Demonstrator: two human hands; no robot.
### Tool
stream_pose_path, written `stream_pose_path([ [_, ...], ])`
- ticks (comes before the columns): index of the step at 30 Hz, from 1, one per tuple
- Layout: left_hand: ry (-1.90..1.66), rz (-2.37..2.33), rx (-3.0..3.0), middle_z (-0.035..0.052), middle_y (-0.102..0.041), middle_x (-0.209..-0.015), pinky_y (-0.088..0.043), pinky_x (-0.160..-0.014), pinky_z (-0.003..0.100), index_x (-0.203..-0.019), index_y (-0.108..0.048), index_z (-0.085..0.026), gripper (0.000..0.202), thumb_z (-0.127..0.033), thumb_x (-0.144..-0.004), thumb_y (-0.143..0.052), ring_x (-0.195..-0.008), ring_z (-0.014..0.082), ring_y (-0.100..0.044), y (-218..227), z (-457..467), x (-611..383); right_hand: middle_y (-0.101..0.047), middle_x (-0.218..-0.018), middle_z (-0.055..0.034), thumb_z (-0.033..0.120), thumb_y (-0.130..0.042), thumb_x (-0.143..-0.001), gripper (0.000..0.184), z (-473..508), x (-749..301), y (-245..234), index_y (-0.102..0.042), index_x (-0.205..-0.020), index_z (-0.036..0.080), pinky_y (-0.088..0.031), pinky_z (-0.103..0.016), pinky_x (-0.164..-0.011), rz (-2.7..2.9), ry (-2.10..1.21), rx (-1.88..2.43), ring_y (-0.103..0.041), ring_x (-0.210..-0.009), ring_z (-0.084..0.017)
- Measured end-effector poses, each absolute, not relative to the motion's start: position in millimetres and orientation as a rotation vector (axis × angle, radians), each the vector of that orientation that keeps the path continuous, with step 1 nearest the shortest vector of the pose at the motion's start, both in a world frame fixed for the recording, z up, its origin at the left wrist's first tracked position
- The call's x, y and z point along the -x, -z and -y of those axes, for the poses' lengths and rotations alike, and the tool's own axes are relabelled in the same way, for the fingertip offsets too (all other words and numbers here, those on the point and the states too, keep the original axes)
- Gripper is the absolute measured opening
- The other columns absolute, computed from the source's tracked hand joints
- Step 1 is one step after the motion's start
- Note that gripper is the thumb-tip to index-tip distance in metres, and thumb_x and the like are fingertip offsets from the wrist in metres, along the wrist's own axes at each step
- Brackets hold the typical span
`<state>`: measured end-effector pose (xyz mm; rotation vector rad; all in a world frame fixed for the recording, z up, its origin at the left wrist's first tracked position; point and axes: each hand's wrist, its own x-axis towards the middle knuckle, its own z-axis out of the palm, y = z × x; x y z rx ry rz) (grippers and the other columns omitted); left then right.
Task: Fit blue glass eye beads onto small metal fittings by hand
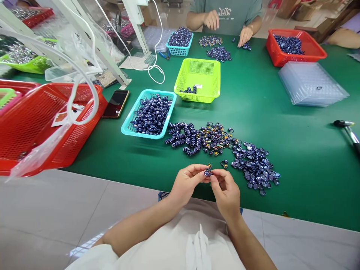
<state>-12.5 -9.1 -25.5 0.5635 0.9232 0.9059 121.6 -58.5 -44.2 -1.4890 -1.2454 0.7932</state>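
Observation:
Near the table's front edge my left hand (188, 183) and my right hand (226, 190) meet, fingertips pinching a small shiny dark-blue piece with an orange-gold part (208, 171). Its exact kind is too small to tell. Just past my right fingers lies a loose piece with a dark ball and gold part (224, 164). Beyond my hands are coiled strings of dark-blue discs (185, 137) and a heap of small blue-and-gold pieces (216, 138). To the right spreads a pile of flat, glossy dark-blue caps (255, 167).
A turquoise basket (126, 129) full of dark-blue pieces and a lime-green basket (208, 69) stand beyond. Left are a phone (116, 104) and a red basket (81, 138). Right are stacked clear trays (309, 84), a red bin (312, 47) and a hammer-like tool (348, 131). A co-worker's hands (245, 35) work opposite.

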Motion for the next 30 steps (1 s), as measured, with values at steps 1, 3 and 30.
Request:
stream_pose_path([
  [1,-0.905,-0.919,-0.559,0.004,-0.077,-0.081,-0.059,-0.072,0.024,-0.09,-0.077,-0.013,0.024,-0.027,-0.072,-0.085,-0.069,0.0122,-0.07,25.2,9.1,12.7,-0.072,-0.092,-0.0031,0.025,-0.059,-0.093,0.013,59.1,-122.2,44.2,-0.063,-0.105,0.023,-0.06,-0.029,-0.07,1.233,-0.823,1.481,-0.071,-0.078,-0.016],
  [3,-0.898,-0.915,-0.553,0.004,-0.077,-0.082,-0.06,-0.073,0.025,-0.09,-0.076,-0.014,0.024,-0.027,-0.072,-0.085,-0.07,0.013,-0.071,24.7,9.2,13.1,-0.073,-0.092,-0.0028,0.025,-0.06,-0.092,0.013,60.5,-123.5,44.2,-0.065,-0.105,0.023,-0.06,-0.029,-0.071,1.236,-0.814,1.481,-0.072,-0.078,-0.016],
  [30,-0.984,-1.036,-0.956,0.0034,-0.079,-0.081,-0.057,-0.069,0.02,-0.085,-0.082,-0.021,0.012,-0.018,-0.074,-0.078,-0.074,0.0144,-0.072,16.7,10.4,19.0,-0.074,-0.089,0.0011,0.024,-0.067,-0.089,0.01,59.7,-126.7,33.4,-0.071,-0.099,0.027,-0.062,-0.023,-0.068,1.026,-1.03,1.304,-0.072,-0.07,-0.012],
])
